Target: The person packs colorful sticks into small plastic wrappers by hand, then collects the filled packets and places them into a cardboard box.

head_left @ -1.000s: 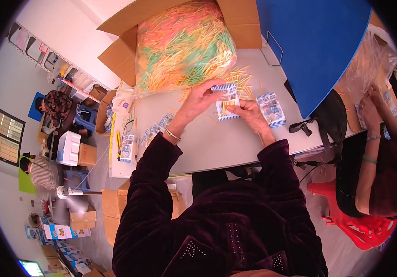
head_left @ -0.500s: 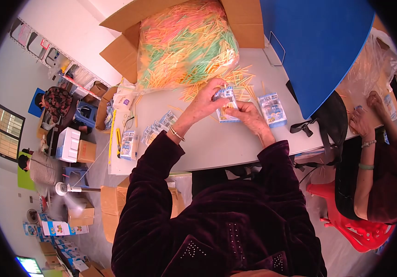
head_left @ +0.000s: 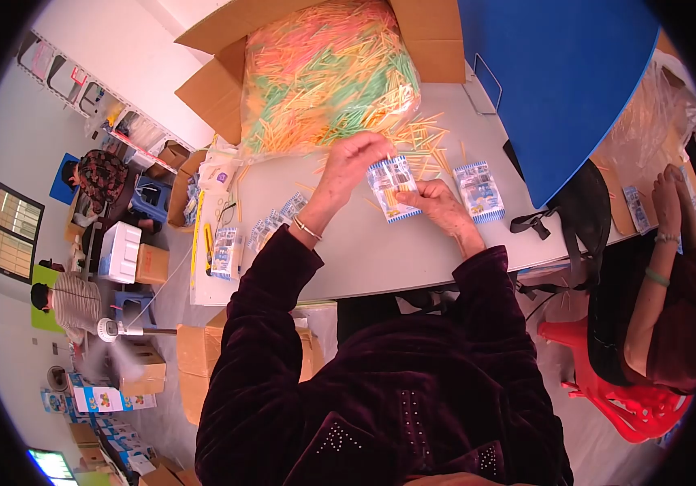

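Note:
A small blue-and-white printed packet (head_left: 388,182) with yellow sticks showing in its window is tilted above the table. My right hand (head_left: 439,209) grips its lower right side, thumb across the front. At the packet's top edge my left hand (head_left: 354,166) is closed in a pinch; what lies between its fingertips is too small to make out. Loose thin yellow sticks (head_left: 425,134) are scattered behind the packet. Beyond them, a clear bag of pink, green and yellow sticks (head_left: 324,81) fills an open cardboard box (head_left: 214,97).
More packets (head_left: 478,194) are at the right, with others (head_left: 279,219) fanned out left and a packet (head_left: 225,253) near the left edge. Scissors (head_left: 226,212) lie there too. A blue board (head_left: 559,89) rises at right. A co-worker's hands (head_left: 669,198) are beyond the black bag (head_left: 579,206).
My left hand has moved off the packet's face to its top edge, slightly up and left. The packet's front is now more exposed. The co-worker's hands have come together.

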Action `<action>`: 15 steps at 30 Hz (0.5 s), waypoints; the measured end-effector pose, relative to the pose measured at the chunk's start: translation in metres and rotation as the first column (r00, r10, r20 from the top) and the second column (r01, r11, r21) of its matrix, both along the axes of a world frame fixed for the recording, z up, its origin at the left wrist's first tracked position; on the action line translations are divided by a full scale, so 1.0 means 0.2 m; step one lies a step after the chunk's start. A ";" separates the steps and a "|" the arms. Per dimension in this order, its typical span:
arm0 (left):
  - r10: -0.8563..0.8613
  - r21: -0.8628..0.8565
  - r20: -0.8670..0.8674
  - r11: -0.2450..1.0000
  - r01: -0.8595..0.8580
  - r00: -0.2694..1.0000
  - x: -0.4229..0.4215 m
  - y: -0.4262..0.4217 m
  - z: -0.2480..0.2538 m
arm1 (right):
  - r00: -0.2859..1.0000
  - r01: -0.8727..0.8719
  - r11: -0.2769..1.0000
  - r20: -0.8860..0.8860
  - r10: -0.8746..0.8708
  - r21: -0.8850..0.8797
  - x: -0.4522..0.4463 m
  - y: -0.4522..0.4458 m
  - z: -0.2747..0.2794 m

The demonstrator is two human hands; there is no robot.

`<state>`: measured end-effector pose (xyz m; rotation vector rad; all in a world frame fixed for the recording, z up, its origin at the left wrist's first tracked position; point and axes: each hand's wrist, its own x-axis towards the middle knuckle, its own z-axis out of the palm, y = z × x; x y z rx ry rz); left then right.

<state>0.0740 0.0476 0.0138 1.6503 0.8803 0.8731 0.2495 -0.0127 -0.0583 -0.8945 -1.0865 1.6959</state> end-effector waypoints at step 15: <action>-0.128 -0.058 0.083 0.989 0.133 0.988 0.03 -0.03 -0.06 | 0.997 0.063 0.998 0.039 -0.062 -0.018 0.01 0.00 -0.01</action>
